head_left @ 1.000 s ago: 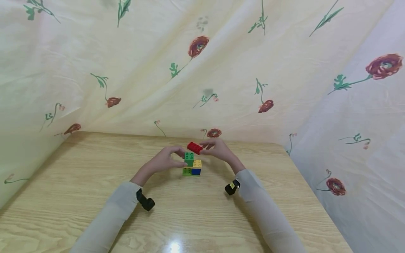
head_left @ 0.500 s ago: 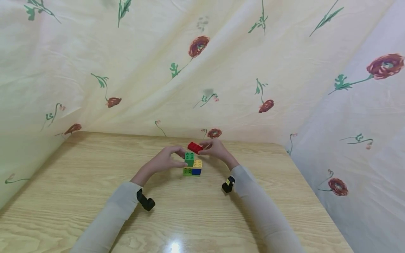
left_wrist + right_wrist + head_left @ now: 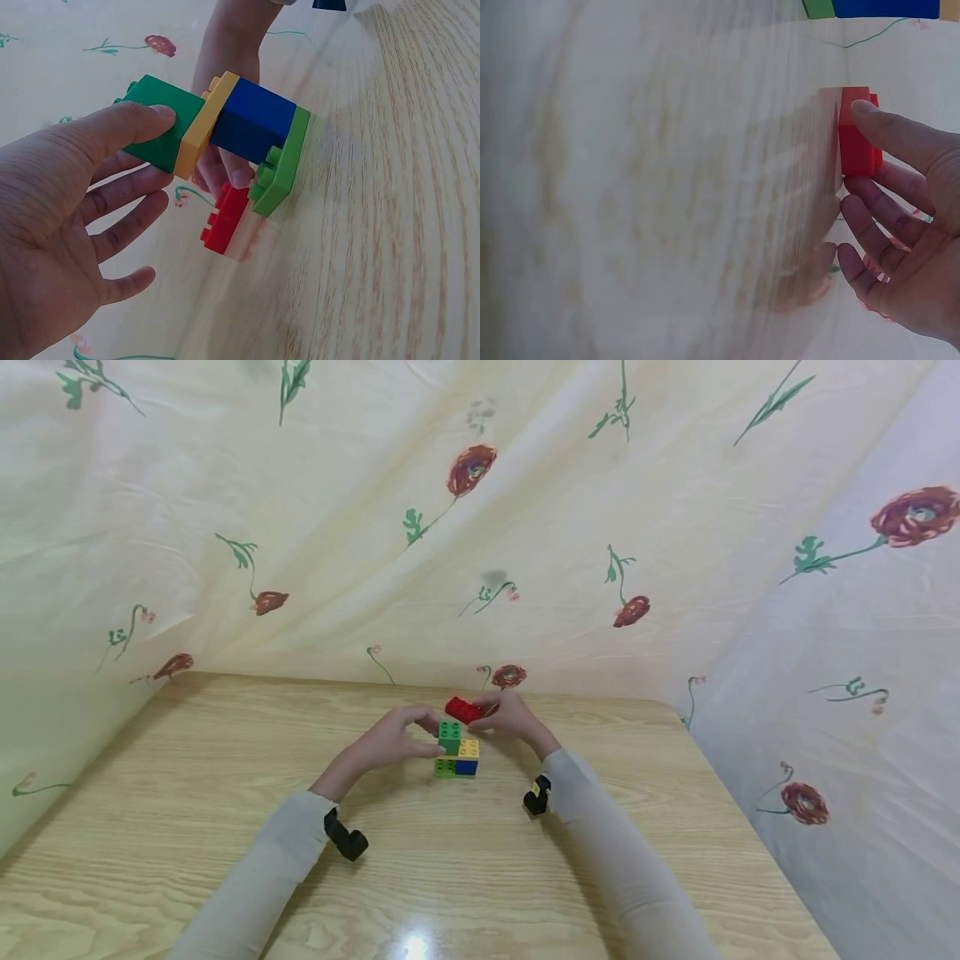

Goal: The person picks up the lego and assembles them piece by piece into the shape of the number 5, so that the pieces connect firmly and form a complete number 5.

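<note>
My left hand [image 3: 388,740] pinches a green toy building brick [image 3: 450,739] between thumb and fingers. That brick tops a small stepped stack: below it a thin yellow brick [image 3: 201,135], then a blue brick [image 3: 256,118], with a flat lime-green plate [image 3: 286,169] at the table. Behind the stack, a red studded brick [image 3: 461,709] lies close on the table, studs up. My right hand [image 3: 516,718] pinches its right end, as the right wrist view shows: thumb on the near side of the red brick [image 3: 856,146], fingertips at its other side.
The wooden table [image 3: 420,860] stretches around both hands. A cream cloth [image 3: 337,527] with printed flowers hangs along its back and sides. Each wrist carries a small black camera, such as the left one [image 3: 348,843].
My right wrist and forearm have shifted a little to the left, with the fingers still on the red brick. The left hand and the stack have stayed in place.
</note>
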Demonstrator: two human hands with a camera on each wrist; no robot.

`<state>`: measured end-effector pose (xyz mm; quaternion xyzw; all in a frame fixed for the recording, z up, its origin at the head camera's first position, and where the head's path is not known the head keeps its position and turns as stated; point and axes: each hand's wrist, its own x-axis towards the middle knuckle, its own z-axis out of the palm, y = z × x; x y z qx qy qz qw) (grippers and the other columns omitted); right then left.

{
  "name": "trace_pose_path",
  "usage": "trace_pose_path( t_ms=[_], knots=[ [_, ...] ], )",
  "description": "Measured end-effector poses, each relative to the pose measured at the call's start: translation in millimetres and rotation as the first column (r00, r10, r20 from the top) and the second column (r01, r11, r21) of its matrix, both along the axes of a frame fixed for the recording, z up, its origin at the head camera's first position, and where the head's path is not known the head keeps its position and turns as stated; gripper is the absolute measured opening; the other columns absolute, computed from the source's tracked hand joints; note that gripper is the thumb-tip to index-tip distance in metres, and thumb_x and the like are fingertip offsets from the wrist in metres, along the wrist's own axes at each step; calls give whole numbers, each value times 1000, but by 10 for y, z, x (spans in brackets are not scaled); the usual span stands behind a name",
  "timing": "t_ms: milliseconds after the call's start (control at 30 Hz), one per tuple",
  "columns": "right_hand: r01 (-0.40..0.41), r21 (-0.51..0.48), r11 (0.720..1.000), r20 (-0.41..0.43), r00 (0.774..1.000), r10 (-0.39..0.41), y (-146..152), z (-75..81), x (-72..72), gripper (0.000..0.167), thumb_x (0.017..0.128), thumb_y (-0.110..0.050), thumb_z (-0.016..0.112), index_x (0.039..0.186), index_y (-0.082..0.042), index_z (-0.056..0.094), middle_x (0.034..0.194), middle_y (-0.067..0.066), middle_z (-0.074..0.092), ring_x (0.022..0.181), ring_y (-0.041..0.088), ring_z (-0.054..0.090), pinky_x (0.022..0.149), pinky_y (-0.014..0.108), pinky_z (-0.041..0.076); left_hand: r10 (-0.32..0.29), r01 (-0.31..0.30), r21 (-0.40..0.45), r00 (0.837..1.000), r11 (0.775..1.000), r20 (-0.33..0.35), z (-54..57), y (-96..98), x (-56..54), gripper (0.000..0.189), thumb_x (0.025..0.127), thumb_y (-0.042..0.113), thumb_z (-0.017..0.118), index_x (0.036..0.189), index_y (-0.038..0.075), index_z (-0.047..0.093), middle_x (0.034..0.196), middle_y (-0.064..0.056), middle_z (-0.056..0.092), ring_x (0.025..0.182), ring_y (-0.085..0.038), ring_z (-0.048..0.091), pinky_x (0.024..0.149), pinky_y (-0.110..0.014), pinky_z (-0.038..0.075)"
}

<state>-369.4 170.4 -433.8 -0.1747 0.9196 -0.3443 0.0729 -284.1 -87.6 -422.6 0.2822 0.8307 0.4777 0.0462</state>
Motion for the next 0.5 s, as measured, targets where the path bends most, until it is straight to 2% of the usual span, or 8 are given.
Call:
trace_pose_path(
  t_ms=[267,500],
  knots=[
    [-6,-8,1000,-14,1000,6,-12,-28,-24,44,83,-16,85,123,-2,72,113,14,76,96,22,67,88,34,54,-8,8,6,1000,1000,-5,0,0,3,35,88,21,81,120,14,70,114,-3,72,113,-30,63,106,-58,44],
    [-6,1,1000,-18,1000,6,-21,-48,-21,41,84,-16,84,121,-2,73,114,14,76,94,21,66,86,34,56,-13,13,15,1000,1000,-9,-3,-1,-3,35,88,21,81,121,14,70,115,-5,72,114,-32,63,106,-59,44]
  ],
)
